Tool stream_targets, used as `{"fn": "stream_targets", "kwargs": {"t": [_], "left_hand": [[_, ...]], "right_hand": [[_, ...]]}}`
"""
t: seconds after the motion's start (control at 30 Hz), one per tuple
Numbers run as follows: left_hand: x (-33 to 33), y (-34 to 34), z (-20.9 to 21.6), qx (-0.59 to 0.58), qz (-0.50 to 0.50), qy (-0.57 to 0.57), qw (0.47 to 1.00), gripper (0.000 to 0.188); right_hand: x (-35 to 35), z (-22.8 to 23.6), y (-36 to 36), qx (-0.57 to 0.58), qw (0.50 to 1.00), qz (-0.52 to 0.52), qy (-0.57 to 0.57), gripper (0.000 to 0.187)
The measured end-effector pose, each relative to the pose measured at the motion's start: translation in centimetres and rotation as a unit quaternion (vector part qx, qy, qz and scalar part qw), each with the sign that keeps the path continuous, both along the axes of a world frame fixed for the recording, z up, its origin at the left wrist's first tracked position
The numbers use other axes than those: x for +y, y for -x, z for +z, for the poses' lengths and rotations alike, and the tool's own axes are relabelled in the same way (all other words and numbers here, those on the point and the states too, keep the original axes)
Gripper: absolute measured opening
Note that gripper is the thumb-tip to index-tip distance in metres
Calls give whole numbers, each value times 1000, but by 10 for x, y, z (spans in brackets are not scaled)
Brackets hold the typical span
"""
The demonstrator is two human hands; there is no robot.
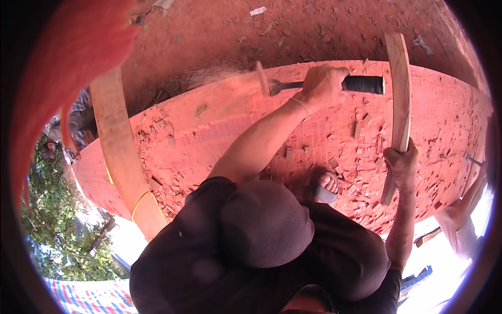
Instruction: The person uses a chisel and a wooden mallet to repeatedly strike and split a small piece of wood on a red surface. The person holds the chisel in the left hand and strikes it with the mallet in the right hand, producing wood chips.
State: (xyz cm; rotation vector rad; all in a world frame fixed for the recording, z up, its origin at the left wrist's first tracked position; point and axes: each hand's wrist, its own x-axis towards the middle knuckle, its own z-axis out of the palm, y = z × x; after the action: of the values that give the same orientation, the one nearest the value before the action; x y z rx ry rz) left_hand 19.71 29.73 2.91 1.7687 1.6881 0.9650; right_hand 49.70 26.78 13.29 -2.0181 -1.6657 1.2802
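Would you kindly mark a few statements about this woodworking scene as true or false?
1. The left hand grips a black-handled tool. True.
2. The right hand lies flat on the red wood surface. False: it grips a curved wooden slat.
3. Wood chips litter the red surface. True.
4. The foot wears a closed boot. False: it is in a sandal with bare toes.

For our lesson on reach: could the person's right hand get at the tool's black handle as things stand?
Probably not yet: the right hand has its fingers wrapped round the curved wooden slat, and the left hand grips the black handle. Only its end shows bare, beside the slat.
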Motion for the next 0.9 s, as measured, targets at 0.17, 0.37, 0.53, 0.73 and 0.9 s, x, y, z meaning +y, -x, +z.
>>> {"fn": "stream_targets", "kwargs": {"t": [0.17, 0.37, 0.53, 0.73, 0.9], "left_hand": [[1, -4, -5, 7, -4, 7, 1000, 18], [7, -8, -22, 5, 0, 7, 1000, 20], [-41, 39, -10, 98, -6, 102, 990, 19], [-56, 18, 20, 2, -58, -23, 998, 21], [4, 3, 16, -25, -87, -59, 994, 19]], "right_hand": [[19, 46, -45, 117, 982, -146, -25, 23], [49, 52, 19, 248, 910, -308, -124, 20], [-16, -18, 12, -82, 988, 129, 18, 32], [-30, 13, 18, 89, 989, -40, 114, 26], [0, 53, -18, 65, 993, -101, -4, 26]]}}
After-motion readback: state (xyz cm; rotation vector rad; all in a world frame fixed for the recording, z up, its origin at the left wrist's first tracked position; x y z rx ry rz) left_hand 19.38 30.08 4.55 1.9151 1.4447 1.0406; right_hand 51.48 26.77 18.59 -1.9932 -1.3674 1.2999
